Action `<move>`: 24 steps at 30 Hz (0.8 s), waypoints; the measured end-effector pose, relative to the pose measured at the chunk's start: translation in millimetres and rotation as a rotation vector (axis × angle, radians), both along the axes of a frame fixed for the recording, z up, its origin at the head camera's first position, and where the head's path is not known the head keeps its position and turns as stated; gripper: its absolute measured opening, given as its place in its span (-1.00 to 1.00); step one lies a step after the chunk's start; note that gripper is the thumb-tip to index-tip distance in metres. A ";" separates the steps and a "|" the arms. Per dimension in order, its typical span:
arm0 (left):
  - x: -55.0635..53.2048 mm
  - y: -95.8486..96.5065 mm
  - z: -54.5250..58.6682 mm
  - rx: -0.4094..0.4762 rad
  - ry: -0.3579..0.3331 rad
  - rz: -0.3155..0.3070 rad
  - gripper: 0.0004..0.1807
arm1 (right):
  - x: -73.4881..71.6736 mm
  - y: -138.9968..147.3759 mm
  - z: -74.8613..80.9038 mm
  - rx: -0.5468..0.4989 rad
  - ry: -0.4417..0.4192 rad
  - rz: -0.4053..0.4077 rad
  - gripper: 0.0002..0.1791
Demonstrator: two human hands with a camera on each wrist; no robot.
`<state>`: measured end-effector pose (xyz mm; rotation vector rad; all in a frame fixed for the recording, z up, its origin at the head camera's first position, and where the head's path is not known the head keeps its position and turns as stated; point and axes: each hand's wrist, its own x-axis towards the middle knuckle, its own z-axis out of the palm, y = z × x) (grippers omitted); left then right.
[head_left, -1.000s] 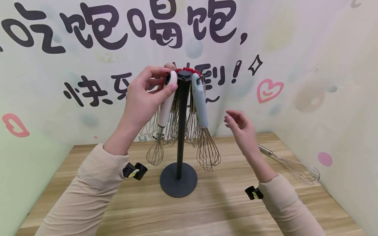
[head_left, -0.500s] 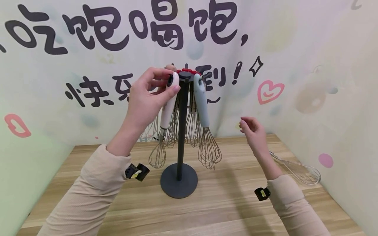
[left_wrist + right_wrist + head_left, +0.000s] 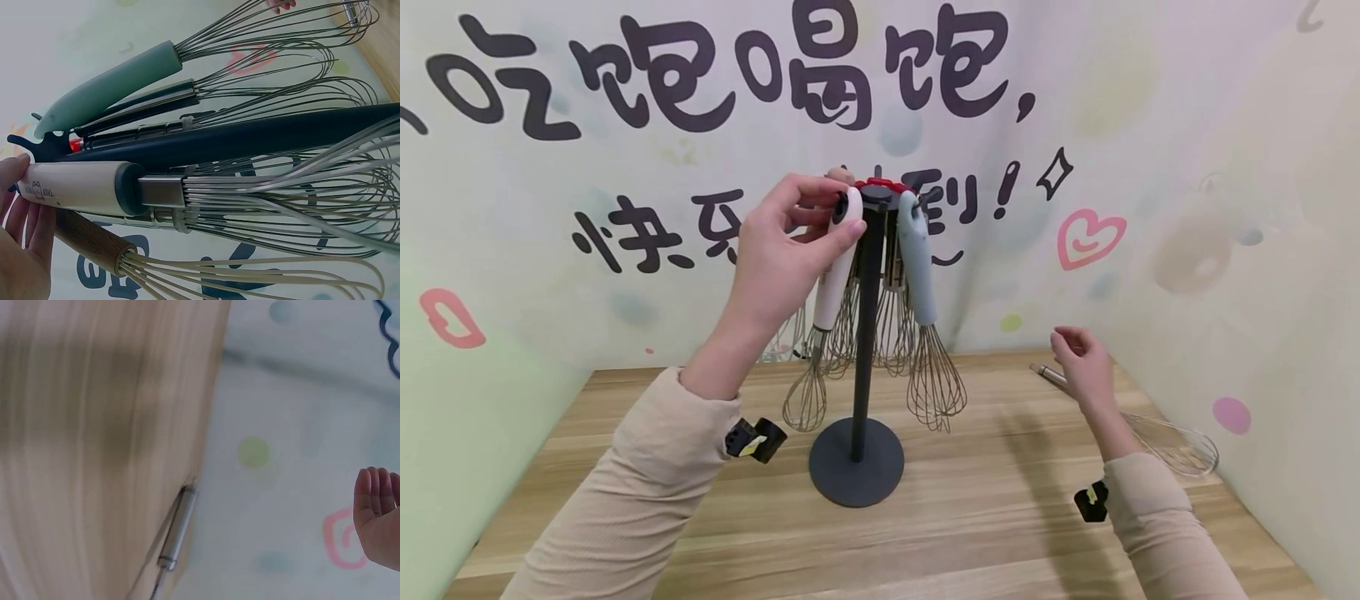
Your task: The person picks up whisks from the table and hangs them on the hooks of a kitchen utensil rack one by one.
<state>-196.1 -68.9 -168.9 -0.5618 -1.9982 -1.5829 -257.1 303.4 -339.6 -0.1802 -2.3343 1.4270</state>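
Note:
My left hand (image 3: 771,254) pinches the top of a white-handled whisk (image 3: 832,292) at the head of a dark whisk stand (image 3: 857,475). In the left wrist view, fingers and thumb meet the end of that white handle (image 3: 78,184), which has a dark collar. A light blue-handled whisk (image 3: 915,262) hangs on the stand's right side. My right hand (image 3: 1086,367) is in the air at the right, fingers loosely bent and holding nothing. Behind it a steel whisk (image 3: 1183,446) lies on the table, partly hidden by the forearm.
Several more whisks hang behind the pole, among them a wooden-handled one (image 3: 94,244) and a black-handled one (image 3: 147,107). Red parts (image 3: 883,182) show at the stand's top. The wooden table (image 3: 955,517) meets printed walls at the back and sides.
My right hand has moved right and down, away from the stand and over toward the steel whisk. The left hand keeps its pinch on the white-handled whisk; the view has shifted slightly.

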 end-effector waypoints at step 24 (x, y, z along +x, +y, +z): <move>1.4 1.8 -0.5 0.011 -0.020 0.011 -0.64 | -3.8 76.4 -51.8 0.384 -0.208 0.006 -0.50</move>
